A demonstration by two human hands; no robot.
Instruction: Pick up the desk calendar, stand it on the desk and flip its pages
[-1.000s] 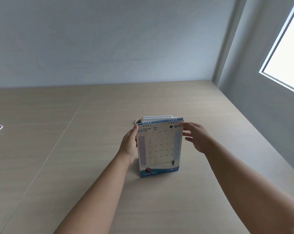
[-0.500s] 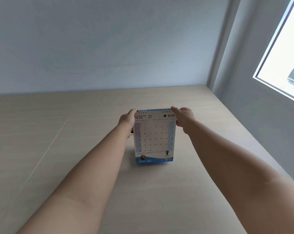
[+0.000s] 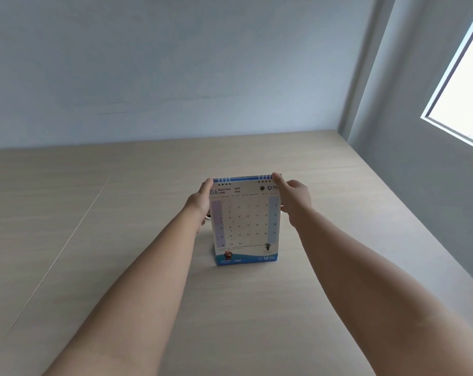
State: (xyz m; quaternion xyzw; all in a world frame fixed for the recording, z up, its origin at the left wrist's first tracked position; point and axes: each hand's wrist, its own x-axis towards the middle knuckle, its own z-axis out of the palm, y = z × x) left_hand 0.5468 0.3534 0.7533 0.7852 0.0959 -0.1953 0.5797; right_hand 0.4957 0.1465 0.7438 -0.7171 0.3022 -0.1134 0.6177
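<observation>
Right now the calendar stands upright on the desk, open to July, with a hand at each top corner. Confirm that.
One detail is wrong: the head view shows the desk calendar open to 06, June, not July. The rest holds: it stands upright on the desk, with the left hand and the right hand at its top corners.

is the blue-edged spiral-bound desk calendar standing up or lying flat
Standing upright: the blue-edged spiral-bound desk calendar rests its bottom edge on the light wooden desk, June page facing the camera, both hands at its top corners.
</observation>
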